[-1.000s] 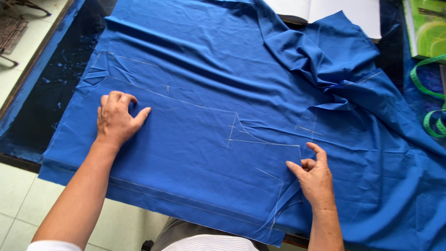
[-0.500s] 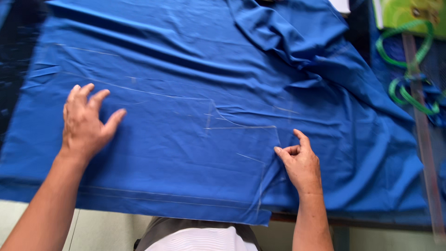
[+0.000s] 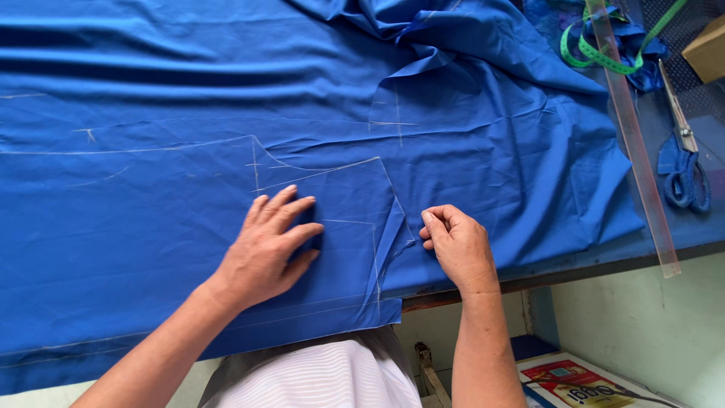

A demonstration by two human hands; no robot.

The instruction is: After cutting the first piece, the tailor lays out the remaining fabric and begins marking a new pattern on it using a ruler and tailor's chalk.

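- A big blue cloth covers most of the table. It is spread flat on the left side and bunched up in folds at the top right.
- Thin white chalk lines are drawn on the cloth. Some are straight and one curves.
- The left hand lies flat on the cloth with its fingers spread open. It presses down and holds nothing.
- The right hand is curled almost closed. Its fingertips pinch a small fold of the cloth near the table edge.
- The two hands are near each other, with a folded flap of cloth between them.
- A long clear ruler lies at a slant on the right side of the table.
- Scissors with blue handles lie just beside the ruler.
- A green measuring tape curls at the top right, next to the ruler's top end.
- A brown box corner shows at the far right.
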